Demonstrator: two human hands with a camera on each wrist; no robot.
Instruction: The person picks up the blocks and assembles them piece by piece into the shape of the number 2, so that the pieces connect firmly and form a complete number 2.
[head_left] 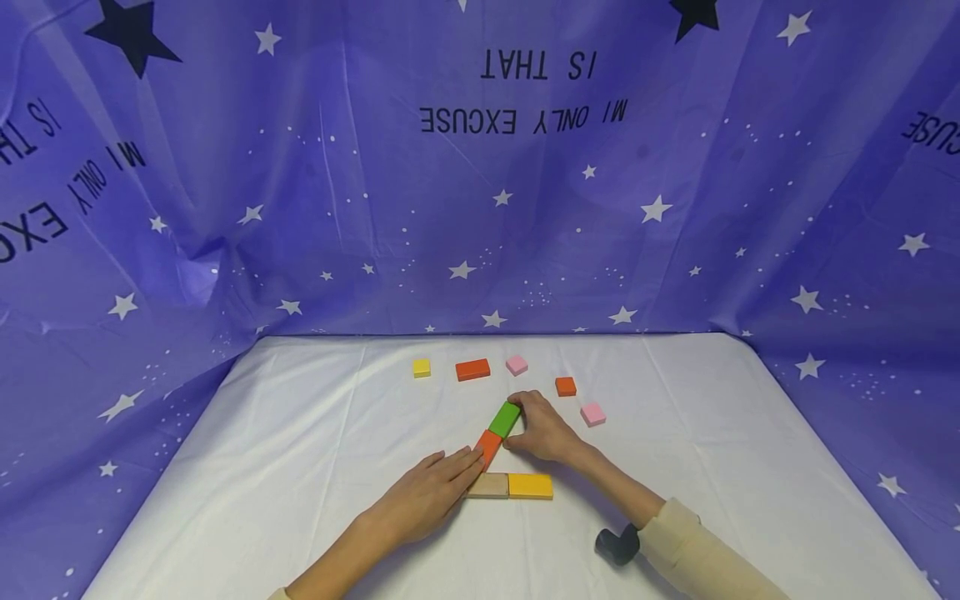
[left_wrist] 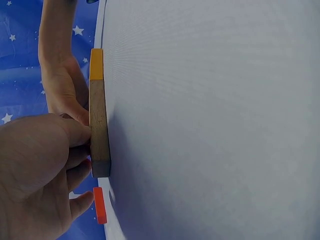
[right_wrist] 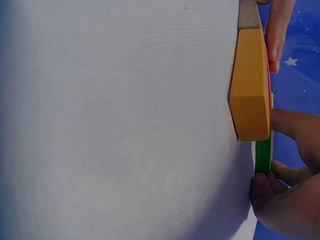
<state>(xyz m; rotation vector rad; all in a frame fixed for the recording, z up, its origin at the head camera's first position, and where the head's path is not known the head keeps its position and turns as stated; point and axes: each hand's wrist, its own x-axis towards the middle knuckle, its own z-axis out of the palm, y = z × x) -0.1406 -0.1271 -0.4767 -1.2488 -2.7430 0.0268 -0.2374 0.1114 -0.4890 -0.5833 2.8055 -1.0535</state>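
A green block (head_left: 505, 419) lies end to end with an orange-red block (head_left: 489, 447), forming a slanting line. My right hand (head_left: 546, 432) holds the green block, fingers at its far end and thumb by its right side. The fairly straight fingers of my left hand (head_left: 422, 502) rest along the left side of the orange-red block and over the left end of a bare wooden block (head_left: 491, 486). Beside that wooden block, end against end, lies a yellow block (head_left: 531, 487). In the right wrist view, the yellow block (right_wrist: 248, 85) partly hides the green one (right_wrist: 263, 156).
Behind the hands lie a small yellow block (head_left: 422, 367), a longer red block (head_left: 472, 370), a pink block (head_left: 517, 365), a small orange-red block (head_left: 566, 387) and another pink block (head_left: 593, 414). A dark rounded object (head_left: 617, 546) shows beside the right sleeve (head_left: 693, 542). Starry purple cloth (head_left: 480, 208) surrounds the white table.
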